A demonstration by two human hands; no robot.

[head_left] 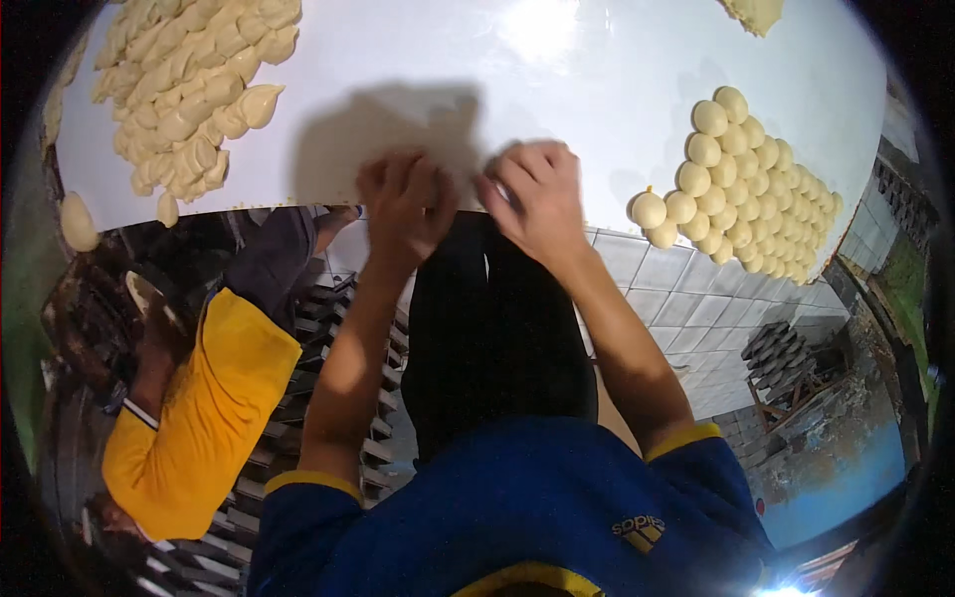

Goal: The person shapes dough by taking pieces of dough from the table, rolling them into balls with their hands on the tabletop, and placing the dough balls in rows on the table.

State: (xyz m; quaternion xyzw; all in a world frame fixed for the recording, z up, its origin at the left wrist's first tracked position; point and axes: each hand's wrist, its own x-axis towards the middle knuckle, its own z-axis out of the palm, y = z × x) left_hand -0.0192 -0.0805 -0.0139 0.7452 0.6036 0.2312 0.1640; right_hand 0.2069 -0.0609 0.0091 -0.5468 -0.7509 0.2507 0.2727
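Both hands are over the near edge of a white tabletop point(597, 97), blurred by motion. My left hand point(406, 201) has its fingers curled down towards the surface; whether dough lies under it is hidden. Beside it on the right, my right hand point(537, 194) is cupped, with a small pale patch showing between thumb and fingers that is too blurred to name. Cut, flattened dough pieces point(194, 104) lie in an overlapping heap on the left. On the right, smooth round dough balls point(735, 172) sit in close rows, reaching the table's near edge.
A larger piece of dough point(755, 13) lies at the far right. At the lower left is a person in a yellow shirt point(216, 410), near stacked dark slats point(239, 507). Two dough pieces point(78, 222) sit at the table's left edge. Tiles point(671, 298) show below the table.
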